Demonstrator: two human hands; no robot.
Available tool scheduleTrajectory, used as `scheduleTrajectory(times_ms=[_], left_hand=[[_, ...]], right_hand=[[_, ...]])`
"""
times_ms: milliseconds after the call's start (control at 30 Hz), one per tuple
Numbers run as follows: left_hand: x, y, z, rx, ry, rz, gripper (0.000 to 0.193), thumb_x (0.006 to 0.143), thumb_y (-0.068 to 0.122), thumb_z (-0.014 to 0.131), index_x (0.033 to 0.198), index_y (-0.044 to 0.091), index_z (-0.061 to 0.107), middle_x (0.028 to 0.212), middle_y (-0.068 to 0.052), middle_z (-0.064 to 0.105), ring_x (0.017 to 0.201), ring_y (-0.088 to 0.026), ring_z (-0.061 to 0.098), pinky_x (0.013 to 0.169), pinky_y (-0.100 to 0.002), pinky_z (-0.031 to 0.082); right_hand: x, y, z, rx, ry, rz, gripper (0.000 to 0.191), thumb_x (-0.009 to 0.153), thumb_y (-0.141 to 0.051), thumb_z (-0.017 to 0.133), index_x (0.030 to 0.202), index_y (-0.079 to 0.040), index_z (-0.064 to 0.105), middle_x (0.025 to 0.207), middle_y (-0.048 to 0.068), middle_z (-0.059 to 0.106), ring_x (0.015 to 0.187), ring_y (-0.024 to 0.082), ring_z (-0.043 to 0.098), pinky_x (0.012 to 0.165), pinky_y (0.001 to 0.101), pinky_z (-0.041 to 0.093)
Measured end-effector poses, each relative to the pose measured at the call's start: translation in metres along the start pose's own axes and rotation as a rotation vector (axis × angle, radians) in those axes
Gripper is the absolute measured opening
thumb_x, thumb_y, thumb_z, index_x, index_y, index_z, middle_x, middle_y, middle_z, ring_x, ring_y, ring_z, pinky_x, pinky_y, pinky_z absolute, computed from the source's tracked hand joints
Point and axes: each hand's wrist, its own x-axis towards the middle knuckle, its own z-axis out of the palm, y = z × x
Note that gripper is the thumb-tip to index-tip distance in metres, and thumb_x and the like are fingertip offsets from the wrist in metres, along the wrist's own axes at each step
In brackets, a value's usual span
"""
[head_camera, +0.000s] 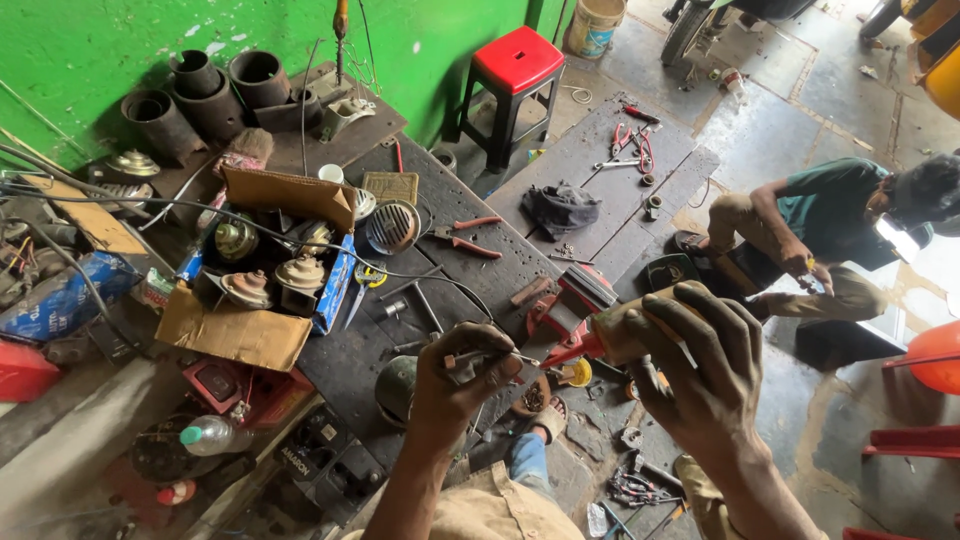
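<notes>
From the head camera I see both hands raised over a cluttered dark workbench (470, 250). My right hand (705, 370) is wrapped around a small brown squeeze bottle with a red nozzle (600, 340), fingers closed firmly on its body, the nozzle pointing left and a little down. My left hand (460, 380) pinches a thin metal piece (490, 355) between thumb and fingers, a narrow grip, held just beside the nozzle tip; I cannot tell whether tip and piece touch. Both sit above the bench's front edge, over a foot in a sandal (545, 415) on the floor.

On the bench to the left stands an open cardboard box (250, 335) holding several round horn-like parts. Behind it lies a round grille (392, 228), and red-handled pliers (465, 235) lie near the middle. A dark cloth (560, 208) rests further back, with more red-handled tools beyond it. A red stool (515, 62) stands by the green wall (90, 60). At right, another person (830, 230) crouches on the floor, well apart from my hands. A plastic bottle with a green cap (210, 435) lies low at left.
</notes>
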Motion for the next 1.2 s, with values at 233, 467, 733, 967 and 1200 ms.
scheduleTrajectory(times_ms=[233, 467, 733, 967, 1200], left_hand=[[0.0037, 0.0057, 0.0000, -0.037, 0.018, -0.046, 0.020, 0.079, 0.003, 0.085, 0.096, 0.005, 0.075, 0.092, -0.005, 0.077, 0.088, -0.015, 0.074, 0.079, -0.033, 0.062], [0.0033, 0.0096, -0.0023, -0.051, 0.021, -0.004, 0.019, 0.081, 0.002, 0.085, 0.097, 0.005, 0.074, 0.094, -0.005, 0.076, 0.089, -0.013, 0.073, 0.079, -0.029, 0.061], [0.0023, 0.0098, -0.0041, -0.066, 0.044, -0.005, 0.019, 0.082, 0.003, 0.084, 0.097, 0.005, 0.074, 0.094, -0.005, 0.076, 0.091, -0.013, 0.072, 0.080, -0.028, 0.060], [0.0018, 0.0083, -0.0035, -0.096, 0.038, -0.028, 0.019, 0.081, 0.002, 0.084, 0.097, 0.006, 0.074, 0.092, -0.006, 0.076, 0.085, -0.014, 0.074, 0.073, -0.028, 0.062], [0.0015, 0.0059, -0.0058, -0.115, 0.077, -0.074, 0.019, 0.079, 0.004, 0.085, 0.095, 0.007, 0.075, 0.090, -0.005, 0.076, 0.082, -0.013, 0.073, 0.070, -0.028, 0.063]], right_hand=[[0.0036, 0.0008, 0.0030, 0.025, -0.019, 0.019, 0.045, 0.076, -0.016, 0.085, 0.118, -0.009, 0.070, 0.128, 0.010, 0.066, 0.127, 0.035, 0.060, 0.107, 0.0535, 0.047], [0.0030, -0.0001, 0.0070, 0.040, -0.015, 0.025, 0.045, 0.076, -0.015, 0.085, 0.118, -0.009, 0.070, 0.128, 0.009, 0.066, 0.127, 0.034, 0.060, 0.107, 0.0526, 0.047], [0.0019, -0.0001, 0.0081, 0.030, -0.016, 0.026, 0.047, 0.075, -0.016, 0.085, 0.119, -0.010, 0.070, 0.129, 0.009, 0.066, 0.128, 0.034, 0.060, 0.108, 0.0528, 0.047], [0.0019, -0.0001, 0.0091, 0.037, -0.018, 0.022, 0.048, 0.075, -0.017, 0.086, 0.119, -0.010, 0.070, 0.129, 0.009, 0.066, 0.128, 0.034, 0.059, 0.107, 0.0526, 0.047], [0.0009, -0.0007, 0.0090, 0.025, -0.020, 0.029, 0.047, 0.074, -0.015, 0.086, 0.118, -0.010, 0.070, 0.129, 0.009, 0.066, 0.128, 0.034, 0.060, 0.108, 0.0528, 0.047]])
